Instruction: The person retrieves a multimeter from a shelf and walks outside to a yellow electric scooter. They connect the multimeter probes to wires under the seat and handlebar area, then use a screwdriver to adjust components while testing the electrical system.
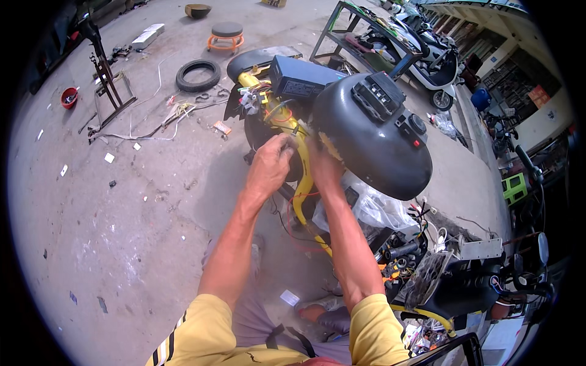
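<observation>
My left hand (274,160) is closed at the yellow tubular frame (300,208) of a partly dismantled vehicle, its fingertips by a small dark item (295,131) that I cannot make out. My right hand (323,158) reaches beside the frame, under the edge of a large glossy black rounded body piece (381,157), its fingers hidden or blurred. Coloured wires and connectors (256,97) lie along the upper frame, beside a grey-blue metal box (299,79). A thin red wire hangs below my hands.
A tyre (198,82), a stool (226,30), a metal stand (107,73) and a red bowl (69,97) are behind on the left. A metal cart (336,46) and parked scooters (442,67) stand behind. Plastic sheeting (378,204), cables and parts lie at right.
</observation>
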A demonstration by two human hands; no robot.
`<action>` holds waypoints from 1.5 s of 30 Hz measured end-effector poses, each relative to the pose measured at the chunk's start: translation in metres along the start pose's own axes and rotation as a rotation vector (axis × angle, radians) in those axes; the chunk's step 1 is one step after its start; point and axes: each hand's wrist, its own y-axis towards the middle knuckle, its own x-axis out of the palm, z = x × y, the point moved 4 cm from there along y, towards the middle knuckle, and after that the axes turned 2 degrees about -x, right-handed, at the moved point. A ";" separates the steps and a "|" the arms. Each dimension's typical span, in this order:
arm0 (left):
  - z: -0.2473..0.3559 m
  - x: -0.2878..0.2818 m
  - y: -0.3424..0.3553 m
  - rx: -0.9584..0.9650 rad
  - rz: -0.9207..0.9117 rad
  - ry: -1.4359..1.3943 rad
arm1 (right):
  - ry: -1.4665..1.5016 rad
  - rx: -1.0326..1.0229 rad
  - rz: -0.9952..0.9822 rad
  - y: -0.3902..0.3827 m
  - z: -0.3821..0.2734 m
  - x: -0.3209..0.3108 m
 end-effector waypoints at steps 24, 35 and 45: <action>-0.016 0.026 0.014 0.112 0.141 -0.410 | 0.052 0.041 -0.054 -0.007 0.016 0.001; -0.018 0.031 0.016 0.061 0.170 -0.366 | 0.178 0.091 -0.095 -0.007 0.014 -0.002; -0.026 0.034 0.017 0.031 0.174 -0.534 | 0.134 0.069 -0.020 -0.006 0.009 -0.004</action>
